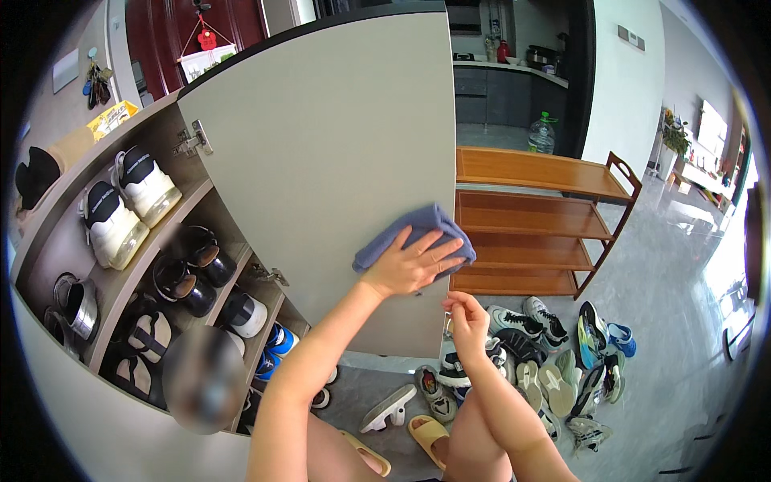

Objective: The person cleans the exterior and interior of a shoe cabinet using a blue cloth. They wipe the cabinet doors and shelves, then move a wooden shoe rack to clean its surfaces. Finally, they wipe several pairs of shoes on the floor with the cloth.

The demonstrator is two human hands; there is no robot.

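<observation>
My left hand [412, 265] presses a folded blue cloth [391, 235] flat against the inner face of an opened cabinet door [325, 132]. Its fingers are spread over the fabric, and one side of the cloth laps past the door's free edge. Lower down, my right hand [468, 319] is beside that same edge with its fingers bent. Whether those fingertips grip the edge is not clear. Metal hinges [194, 140] join the door to a shoe cabinet [226, 205] on the left. White sneakers [114, 226] and black shoes [184, 283] sit on its shelves.
A wooden slatted-tier rack [536, 220] stands behind the door on the right. Many shoes [557, 385] lie piled on the grey tile floor [668, 289]. One white sandal [388, 410] rests near my feet, which wear yellow slides [426, 431]. A kitchen with a water bottle [541, 134] is beyond.
</observation>
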